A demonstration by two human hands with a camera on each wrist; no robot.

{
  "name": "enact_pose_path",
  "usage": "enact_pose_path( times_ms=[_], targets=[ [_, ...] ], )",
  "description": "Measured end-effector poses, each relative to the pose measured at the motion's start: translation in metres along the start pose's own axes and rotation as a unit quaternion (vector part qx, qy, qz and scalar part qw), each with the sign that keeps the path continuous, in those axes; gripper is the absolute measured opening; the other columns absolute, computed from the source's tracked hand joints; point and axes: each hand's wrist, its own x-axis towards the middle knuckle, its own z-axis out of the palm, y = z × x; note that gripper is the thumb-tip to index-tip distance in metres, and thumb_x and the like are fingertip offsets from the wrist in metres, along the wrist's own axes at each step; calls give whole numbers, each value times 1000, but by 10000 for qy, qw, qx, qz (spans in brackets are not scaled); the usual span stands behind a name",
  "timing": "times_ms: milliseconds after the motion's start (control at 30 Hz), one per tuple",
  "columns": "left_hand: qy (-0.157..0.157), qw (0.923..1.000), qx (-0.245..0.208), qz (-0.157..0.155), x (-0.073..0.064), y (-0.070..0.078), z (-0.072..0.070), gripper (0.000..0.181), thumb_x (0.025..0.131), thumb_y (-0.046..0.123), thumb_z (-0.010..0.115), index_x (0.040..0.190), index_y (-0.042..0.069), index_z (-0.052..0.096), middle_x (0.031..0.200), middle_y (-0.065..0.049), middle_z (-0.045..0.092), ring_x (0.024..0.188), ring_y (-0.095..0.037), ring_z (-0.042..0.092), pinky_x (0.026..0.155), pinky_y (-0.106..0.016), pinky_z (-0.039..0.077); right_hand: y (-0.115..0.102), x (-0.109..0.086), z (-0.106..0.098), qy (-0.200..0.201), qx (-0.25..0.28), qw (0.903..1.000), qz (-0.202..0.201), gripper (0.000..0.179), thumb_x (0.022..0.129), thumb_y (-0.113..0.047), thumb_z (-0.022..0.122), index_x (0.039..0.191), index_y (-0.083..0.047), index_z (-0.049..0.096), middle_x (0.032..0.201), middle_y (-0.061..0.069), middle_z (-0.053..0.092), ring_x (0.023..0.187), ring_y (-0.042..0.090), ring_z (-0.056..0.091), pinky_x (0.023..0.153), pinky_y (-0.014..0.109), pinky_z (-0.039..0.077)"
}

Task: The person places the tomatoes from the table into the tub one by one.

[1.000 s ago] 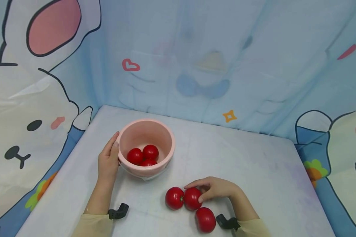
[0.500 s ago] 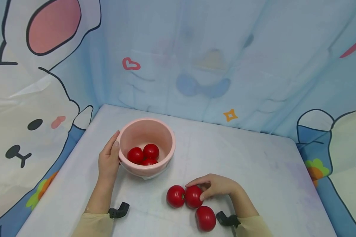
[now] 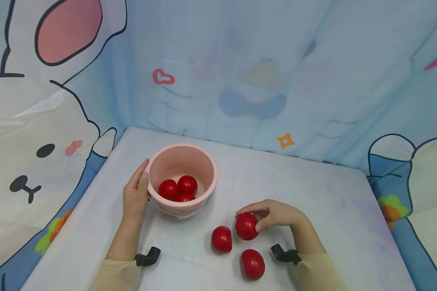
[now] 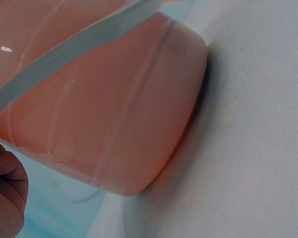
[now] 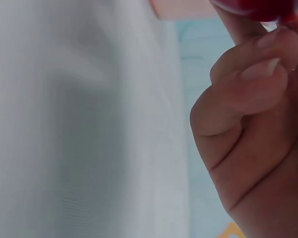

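Observation:
A pink bucket (image 3: 181,157) stands on the table, tipped toward me, with several red tomatoes (image 3: 187,184) at its bottom. My left hand (image 3: 136,198) grips the bucket's left rim, thumb at the front; in the left wrist view, its curled fingers (image 4: 9,168) show beside the bucket wall (image 4: 104,109). Between thumb and fingertips my right hand (image 3: 276,213) pinches a glossy red tomato (image 3: 246,226). The right wrist view has that tomato (image 5: 260,7) at the top edge, the other fingers folded below it. Two more tomatoes, one on the left (image 3: 221,239) and one nearer me (image 3: 253,264), lie on the table.
The white-covered table (image 3: 313,194) backs onto a blue curtain (image 3: 204,52) with cartoon prints. A pale handle strap (image 4: 74,49) crosses the bucket's outside. Black wrist mounts (image 3: 148,257) jut inward from both sleeves.
My right hand has lifted its tomato away from the two others and moved it slightly up and to the right. My left hand still holds the bucket in place.

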Motion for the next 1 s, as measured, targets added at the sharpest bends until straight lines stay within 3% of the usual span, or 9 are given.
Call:
enact_pose_path(
  times_ms=[133, 500, 633, 867, 1000],
  targets=[
    [-34, 10000, -19, 45, 0, 1, 0, 41, 99, 54, 48, 140, 49, 49, 147, 22, 48, 126, -13, 54, 80, -14, 54, -13, -2, -19, 111, -151, 9997, -131, 53, 88, -19, 71, 139, -19, 57, 127, 5, 64, 90, 16, 63, 63, 31, 56],
    [5, 10000, 88, 3, -1, 1, 0, 43, 99, 54, 47, 141, 47, 49, 147, 21, 48, 115, -14, 56, 74, -14, 53, -65, 16, -63, 432, -961, 9939, -321, 52, 88, -19, 72, 138, -24, 58, 127, 1, 65, 87, 20, 63, 60, 31, 54],
    [23, 9999, 130, 22, 0, 0, 0, 45, 99, 55, 47, 142, 45, 49, 147, 20, 49, 106, -15, 55, 69, -17, 53, -91, 33, -74, 603, -964, 9926, -435, 54, 87, -20, 74, 139, -23, 58, 130, 2, 65, 94, 24, 63, 61, 31, 54],
    [-21, 10000, 67, -42, 0, 1, 0, 41, 99, 55, 47, 139, 50, 49, 148, 22, 48, 114, -13, 54, 73, -16, 54, -133, 75, -81, 708, -887, 9924, -471, 56, 86, -26, 74, 139, -25, 57, 126, 3, 62, 97, 28, 59, 61, 33, 53],
    [-48, 9999, 22, -97, 0, 2, -2, 39, 99, 54, 48, 138, 52, 49, 148, 21, 47, 124, -13, 54, 79, -16, 55, -149, 105, -83, 584, -958, 9918, -609, 57, 86, -28, 73, 140, -24, 56, 122, 3, 63, 90, 30, 59, 60, 32, 51]
  ],
)
